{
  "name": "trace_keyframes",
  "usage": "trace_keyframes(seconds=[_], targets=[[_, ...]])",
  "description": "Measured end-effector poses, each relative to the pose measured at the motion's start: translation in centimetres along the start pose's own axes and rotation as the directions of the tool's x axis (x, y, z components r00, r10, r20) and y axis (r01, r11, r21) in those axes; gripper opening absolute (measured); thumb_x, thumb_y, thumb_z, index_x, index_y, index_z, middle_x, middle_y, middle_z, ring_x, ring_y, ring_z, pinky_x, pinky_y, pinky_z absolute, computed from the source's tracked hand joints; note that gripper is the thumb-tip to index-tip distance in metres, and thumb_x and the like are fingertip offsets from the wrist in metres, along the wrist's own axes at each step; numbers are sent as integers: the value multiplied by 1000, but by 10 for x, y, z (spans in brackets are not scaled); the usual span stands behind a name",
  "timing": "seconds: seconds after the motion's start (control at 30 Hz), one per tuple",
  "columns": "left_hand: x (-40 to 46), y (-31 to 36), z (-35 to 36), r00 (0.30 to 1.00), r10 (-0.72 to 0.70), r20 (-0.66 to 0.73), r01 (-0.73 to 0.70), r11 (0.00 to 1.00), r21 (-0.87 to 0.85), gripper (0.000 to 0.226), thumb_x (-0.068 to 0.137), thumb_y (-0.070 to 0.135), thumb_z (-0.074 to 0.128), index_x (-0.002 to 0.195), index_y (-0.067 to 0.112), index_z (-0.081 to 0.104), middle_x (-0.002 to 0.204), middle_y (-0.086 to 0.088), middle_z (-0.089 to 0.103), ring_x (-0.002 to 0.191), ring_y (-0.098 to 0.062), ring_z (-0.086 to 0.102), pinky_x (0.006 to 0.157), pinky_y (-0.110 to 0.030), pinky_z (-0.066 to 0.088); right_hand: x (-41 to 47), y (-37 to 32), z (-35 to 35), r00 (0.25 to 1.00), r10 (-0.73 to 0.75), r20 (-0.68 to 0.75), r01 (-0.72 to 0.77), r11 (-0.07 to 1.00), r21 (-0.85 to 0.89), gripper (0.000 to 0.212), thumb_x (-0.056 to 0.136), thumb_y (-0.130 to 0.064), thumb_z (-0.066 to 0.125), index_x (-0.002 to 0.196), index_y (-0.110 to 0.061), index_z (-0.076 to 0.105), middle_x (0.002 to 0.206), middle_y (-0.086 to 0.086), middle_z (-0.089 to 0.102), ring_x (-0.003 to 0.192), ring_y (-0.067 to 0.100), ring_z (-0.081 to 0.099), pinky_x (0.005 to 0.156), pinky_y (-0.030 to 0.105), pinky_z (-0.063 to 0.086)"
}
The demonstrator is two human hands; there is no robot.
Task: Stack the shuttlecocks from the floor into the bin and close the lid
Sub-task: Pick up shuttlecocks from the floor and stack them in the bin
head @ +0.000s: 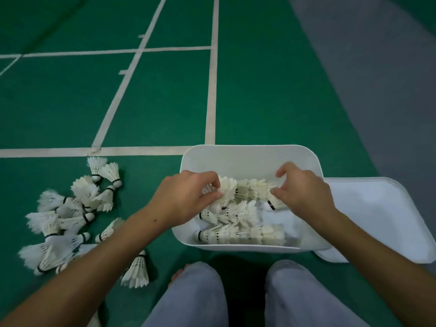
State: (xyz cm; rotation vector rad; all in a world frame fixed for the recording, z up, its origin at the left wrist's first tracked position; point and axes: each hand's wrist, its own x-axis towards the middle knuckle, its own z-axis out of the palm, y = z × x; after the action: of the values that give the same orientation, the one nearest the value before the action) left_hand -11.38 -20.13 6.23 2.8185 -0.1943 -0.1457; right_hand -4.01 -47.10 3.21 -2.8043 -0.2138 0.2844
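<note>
A loose pile [70,215] of shuttlecocks lies on the green floor [165,102] at about nine o'clock from the bin [247,156], with one stray [136,270] nearer the left knee [193,296]. None of these are packed yet, so most of the job remains.

The left hand [186,199] is pinched on one end of a nested row [245,191] of shuttlecocks held over the bin. The right hand [304,192] grips the other end, thumb and fingers closed on the feathers. Two more rows, a middle row [226,214] and a near row [240,233], already lie in the bin toward six o'clock.

The main risk, as I judge it, is the held row buckling in the middle and coming apart, since only friction keeps the cones nested. Squeezing harder could crush feathers. Setting it down crooked might knock the rows beneath out of line and waste space needed for the pile.

The lid [382,218] lies flat on the floor at three o'clock, its near corner tucked against the bin. Nothing blocks it, though the right forearm crosses above it. The knees sit close at six o'clock and could nudge the bin.
</note>
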Motion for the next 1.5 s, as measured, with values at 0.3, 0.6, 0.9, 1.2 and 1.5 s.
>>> trace_keyframes(seconds=[0.3,0.6,0.9,1.2,1.5], targets=[[9,14,23,997,12,76,-25,985,173,21,108,50,47,110,36,62,104,14,74,91,-17,68,64,-32,38,19,10,51,996,36,87,-29,997,-73,30,87,-15,74,68,-21,52,64,-2,55,56,19,56,51,28,43],[28,13,38,996,31,80,-41,990,133,21,106,50,50,108,35,64,97,15,73,89,-14,68,66,-32,46,34,-4,79,950,52,307,-84,992,92,19,81,-4,67,87,-15,81,91,0,80,96,18,72,91,26,49],[24,9,36,994,54,98,-66,989,130,22,106,53,48,110,38,64,101,17,74,88,-12,68,74,-35,54,37,15,63,877,66,476,-216,939,268,44,88,1,71,115,-33,64,133,0,53,103,21,63,66,23,54],[28,21,26,986,110,122,-124,985,118,20,106,50,52,114,37,64,106,14,73,96,-17,66,71,-35,47,0,-11,3,912,-358,202,284,904,319,42,87,-31,81,125,-38,64,124,-11,56,106,9,59,93,34,53],[37,24,23,992,87,89,-89,996,16,36,105,53,52,137,41,41,81,12,59,77,-18,53,71,-38,47,4,-8,-15,923,-338,185,345,939,-5,15,99,-38,61,102,-27,70,99,-7,67,103,19,49,76,37,45]])
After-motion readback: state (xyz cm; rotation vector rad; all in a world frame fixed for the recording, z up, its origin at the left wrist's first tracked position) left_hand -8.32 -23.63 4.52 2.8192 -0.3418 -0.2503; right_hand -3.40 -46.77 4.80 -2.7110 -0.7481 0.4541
